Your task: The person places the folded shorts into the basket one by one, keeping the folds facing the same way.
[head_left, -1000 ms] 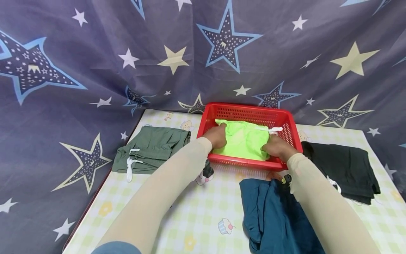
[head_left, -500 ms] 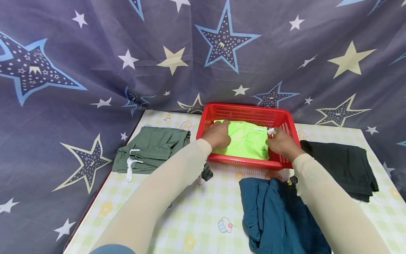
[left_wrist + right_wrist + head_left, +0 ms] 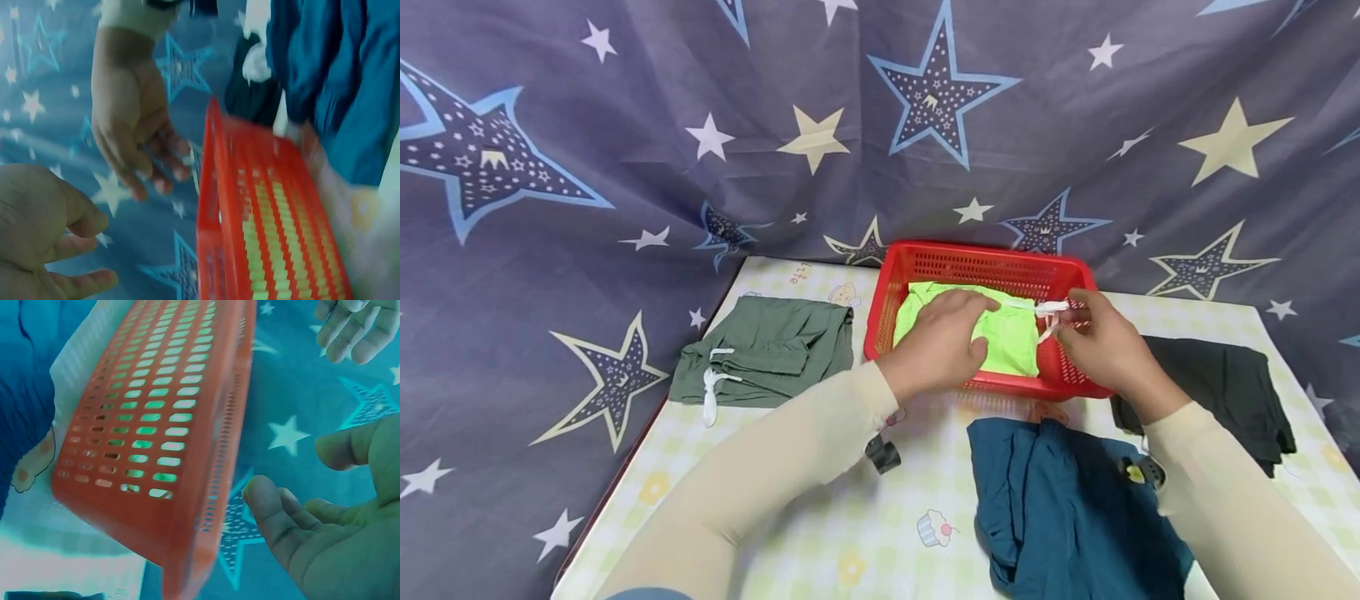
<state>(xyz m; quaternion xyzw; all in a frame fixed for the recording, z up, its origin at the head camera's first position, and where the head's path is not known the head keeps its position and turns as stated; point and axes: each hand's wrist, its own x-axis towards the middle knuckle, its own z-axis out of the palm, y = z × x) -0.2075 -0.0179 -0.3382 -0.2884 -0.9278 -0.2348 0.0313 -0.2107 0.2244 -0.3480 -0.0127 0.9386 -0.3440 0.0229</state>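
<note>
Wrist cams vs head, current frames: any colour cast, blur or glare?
Head: fairly sharp, natural colour, a dark shadow across the blue garment; left wrist: bluish cast, soft detail, lower right hazy; right wrist: strong teal cast, red basket shifted toward orange, tablecloth washed out at lower left.

A red basket (image 3: 981, 267) is framing lime-green cloth (image 3: 1011, 342) with white cord (image 3: 1051, 308). Left cloth (image 3: 778, 337) is showing grey-green, right cloth (image 3: 1217, 392) black, near cloth (image 3: 1052, 508) dark blue. The worktop (image 3: 820, 533) is showing pale-green checks, the grey-purple curtain (image 3: 760, 75) white, cream and blue stars (image 3: 931, 96).
</note>
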